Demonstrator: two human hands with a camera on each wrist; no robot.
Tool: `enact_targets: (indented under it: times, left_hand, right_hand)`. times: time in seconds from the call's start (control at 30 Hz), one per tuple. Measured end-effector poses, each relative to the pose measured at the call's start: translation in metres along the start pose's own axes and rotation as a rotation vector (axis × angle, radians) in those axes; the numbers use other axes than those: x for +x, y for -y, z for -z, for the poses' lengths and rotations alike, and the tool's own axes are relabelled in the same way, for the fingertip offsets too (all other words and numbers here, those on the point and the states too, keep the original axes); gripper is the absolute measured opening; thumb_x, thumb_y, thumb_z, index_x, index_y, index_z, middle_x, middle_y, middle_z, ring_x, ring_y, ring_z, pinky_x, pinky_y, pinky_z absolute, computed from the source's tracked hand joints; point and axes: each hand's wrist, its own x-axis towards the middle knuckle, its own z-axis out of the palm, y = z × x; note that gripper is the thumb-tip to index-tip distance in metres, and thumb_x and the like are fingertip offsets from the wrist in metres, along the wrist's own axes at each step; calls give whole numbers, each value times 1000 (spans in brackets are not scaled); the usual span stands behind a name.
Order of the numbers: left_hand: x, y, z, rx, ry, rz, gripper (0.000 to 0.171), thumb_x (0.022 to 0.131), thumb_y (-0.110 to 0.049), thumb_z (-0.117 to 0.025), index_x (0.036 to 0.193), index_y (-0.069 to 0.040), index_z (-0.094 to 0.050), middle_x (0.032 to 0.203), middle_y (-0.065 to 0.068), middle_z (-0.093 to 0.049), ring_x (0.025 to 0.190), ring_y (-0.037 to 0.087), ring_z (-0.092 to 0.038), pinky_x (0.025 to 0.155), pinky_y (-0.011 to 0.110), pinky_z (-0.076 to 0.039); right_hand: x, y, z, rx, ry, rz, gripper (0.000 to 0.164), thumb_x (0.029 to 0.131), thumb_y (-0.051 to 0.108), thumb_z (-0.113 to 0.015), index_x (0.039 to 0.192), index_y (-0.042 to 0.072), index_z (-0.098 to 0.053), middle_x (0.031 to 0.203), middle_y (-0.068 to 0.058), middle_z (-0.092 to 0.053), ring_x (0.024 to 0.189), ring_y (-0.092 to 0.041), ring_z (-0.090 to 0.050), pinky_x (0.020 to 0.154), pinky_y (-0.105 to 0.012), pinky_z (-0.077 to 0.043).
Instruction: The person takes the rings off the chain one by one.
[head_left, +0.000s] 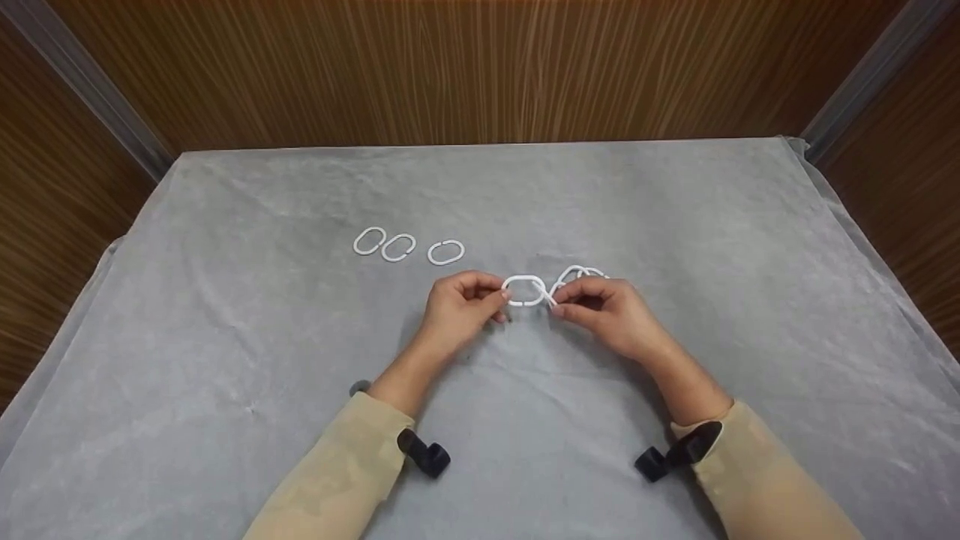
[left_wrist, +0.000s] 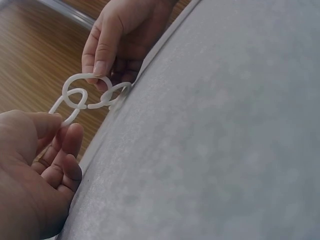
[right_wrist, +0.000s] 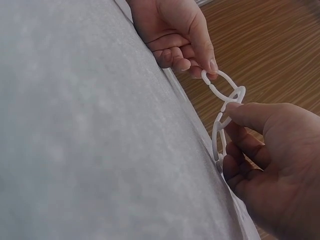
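In the head view my left hand (head_left: 463, 304) pinches the left end of a white oval split link (head_left: 523, 278) between thumb and fingers. Its far end loops through a second white link (left_wrist: 75, 77), which my right hand (head_left: 611, 311) pinches with thumb and fingertips. A small gap shows in the side of the left link. Further linked ovals (head_left: 574, 268) trail from the right-hand link, lying behind my right fingers and partly hidden by them. In the right wrist view a third link (right_wrist: 215, 142) hangs from the pinched one beside the right fingers.
Three loose white oval links lie on the grey cloth beyond my left hand: one link (head_left: 358, 248) at the left, a second link (head_left: 403, 235) close beside it, and a third link (head_left: 447, 263) further right. The cloth-covered table (head_left: 225, 337) meets wood-grain panels (head_left: 480, 75) behind.
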Motion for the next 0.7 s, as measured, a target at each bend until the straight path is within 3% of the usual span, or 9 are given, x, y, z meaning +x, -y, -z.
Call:
enact_targets:
  times: [0.4, 0.7]
  left_hand:
    - [-3, -5, -1, -36, 12, 29, 13, 90, 8, -77, 100, 13, -72, 79, 4, -72, 60, 14, -70, 62, 28, -61]
    - [-4, -8, -1, -30, 22, 64, 10, 91, 2, -80, 97, 7, -74, 76, 8, -73, 62, 14, -72, 54, 21, -49]
  right_hand:
    - [0, 2, 0, 42, 14, 8, 11, 90, -2, -83, 100, -4, -79, 95, -12, -73, 85, -9, -65, 74, -18, -54]
    - [0, 2, 0, 46, 21, 3, 12, 90, -1, -83, 101, -3, -79, 95, -10, -72, 85, -9, -64, 74, -19, -54]
